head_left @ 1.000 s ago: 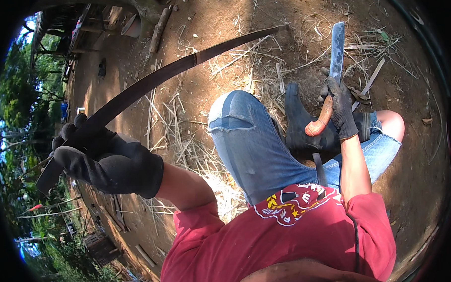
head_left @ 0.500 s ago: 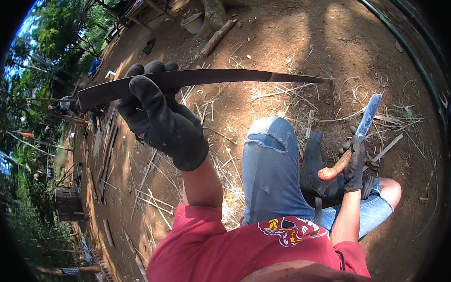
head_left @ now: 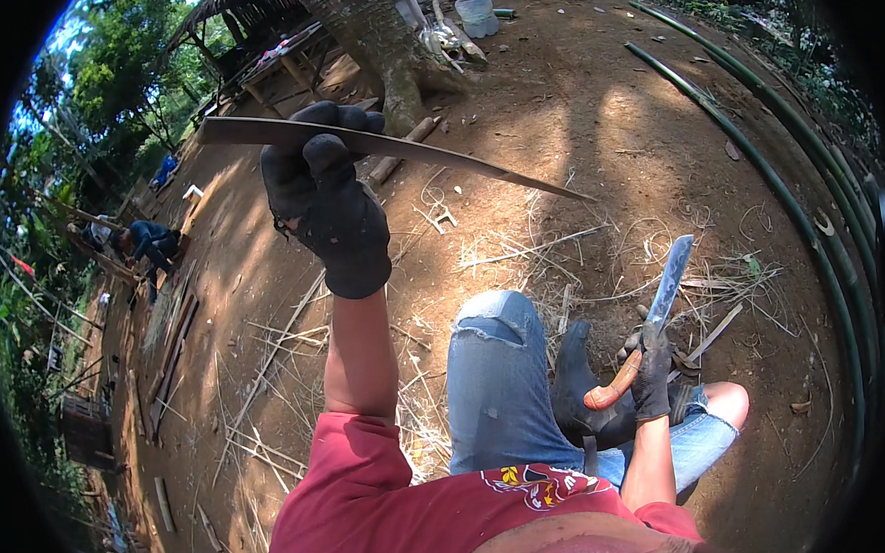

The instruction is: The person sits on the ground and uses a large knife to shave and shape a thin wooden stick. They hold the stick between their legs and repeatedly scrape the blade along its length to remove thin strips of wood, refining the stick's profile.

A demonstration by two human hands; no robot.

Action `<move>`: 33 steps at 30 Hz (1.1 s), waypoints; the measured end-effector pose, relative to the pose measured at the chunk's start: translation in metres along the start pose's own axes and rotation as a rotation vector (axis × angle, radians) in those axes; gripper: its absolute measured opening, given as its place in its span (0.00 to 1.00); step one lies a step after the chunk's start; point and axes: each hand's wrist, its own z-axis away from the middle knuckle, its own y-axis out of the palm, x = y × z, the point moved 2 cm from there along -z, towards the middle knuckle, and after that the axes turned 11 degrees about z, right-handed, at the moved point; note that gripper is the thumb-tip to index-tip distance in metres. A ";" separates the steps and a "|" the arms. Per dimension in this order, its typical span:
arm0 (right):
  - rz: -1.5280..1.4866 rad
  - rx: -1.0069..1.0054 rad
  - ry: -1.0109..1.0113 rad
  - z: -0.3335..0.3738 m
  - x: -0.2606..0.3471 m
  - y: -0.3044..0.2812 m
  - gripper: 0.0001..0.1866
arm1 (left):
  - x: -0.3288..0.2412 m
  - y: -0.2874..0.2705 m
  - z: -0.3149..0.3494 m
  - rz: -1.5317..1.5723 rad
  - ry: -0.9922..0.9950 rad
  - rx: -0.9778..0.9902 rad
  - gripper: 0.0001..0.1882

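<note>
My left hand (head_left: 338, 217), in a black glove, is raised at the upper left of my lap. It is closed round the wide end of a long, flat, dark brown tapering strip (head_left: 458, 162), whose thin end slants down to the right; its exact kind I cannot tell. Low on the right, my gloved right hand (head_left: 651, 375) grips a machete (head_left: 671, 283) with a curved wooden handle. Its grey blade points up and away, apart from the strip. Between the hands is my bent knee in torn jeans (head_left: 495, 392), beside a dark boot (head_left: 575, 374).
Thin shavings and split sticks (head_left: 520, 254) litter the dirt ground. Long green bamboo poles (head_left: 750, 158) lie along the right. A tree trunk (head_left: 371, 45), a short log (head_left: 401, 151) and a plastic jug (head_left: 476, 14) are farther off. Another person (head_left: 151, 250) crouches at far left.
The view has tilted up, bringing more of the tree and shelter in. The dark strip now slants further down to the right and shows more edge-on. Both hands keep their hold.
</note>
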 end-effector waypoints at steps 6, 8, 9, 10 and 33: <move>0.036 -0.006 -0.061 0.021 0.044 0.003 0.27 | 0.052 0.026 0.061 -0.041 -0.198 0.108 0.15; 0.105 -0.060 -0.083 0.031 0.065 0.009 0.23 | 0.050 0.037 0.095 -0.079 -0.211 0.122 0.13; 0.138 -0.064 -0.079 0.033 0.068 0.010 0.23 | 0.039 0.037 0.113 -0.116 -0.221 0.125 0.12; 0.218 -0.077 -0.055 0.035 0.072 0.012 0.22 | 0.021 0.042 0.123 -0.332 -0.260 0.170 0.10; 0.790 0.001 -0.722 0.069 0.103 0.099 0.13 | -0.084 0.004 0.187 -0.589 -0.129 0.485 0.18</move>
